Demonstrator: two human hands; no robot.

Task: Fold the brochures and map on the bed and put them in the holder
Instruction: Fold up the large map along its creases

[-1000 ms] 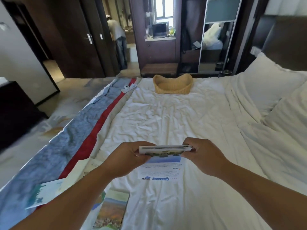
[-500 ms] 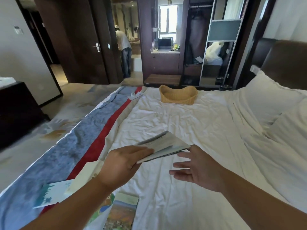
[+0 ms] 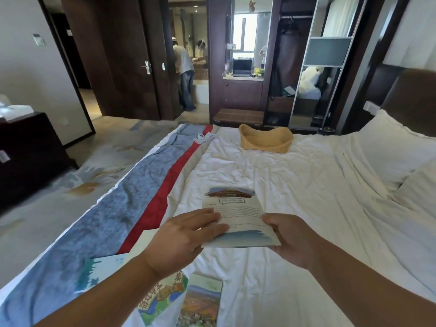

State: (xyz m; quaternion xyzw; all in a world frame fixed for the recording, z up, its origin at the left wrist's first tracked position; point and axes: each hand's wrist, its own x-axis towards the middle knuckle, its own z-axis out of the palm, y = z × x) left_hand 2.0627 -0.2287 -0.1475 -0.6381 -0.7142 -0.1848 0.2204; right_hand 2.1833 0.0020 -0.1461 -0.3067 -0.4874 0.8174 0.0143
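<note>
Folded brochure (image 3: 236, 218), text face up, was held level well short of the wicker holder (image 3: 265, 140). Illustrated map (image 3: 162, 296) and scenic brochure (image 3: 200, 303) lay farther from it, leftward.

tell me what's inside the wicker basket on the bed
Nothing sticks up above the rim of the wicker basket. Its near wall covers the inside, so whether anything lies flat in it cannot be seen.

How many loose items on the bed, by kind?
Wicker holder: 1
Pillows: 2
Folded brochure, held: 1
Loose printed sheets, near left: 4, though they overlap, so this is a best count
Small white card, far edge: 1
Total: 9
</note>
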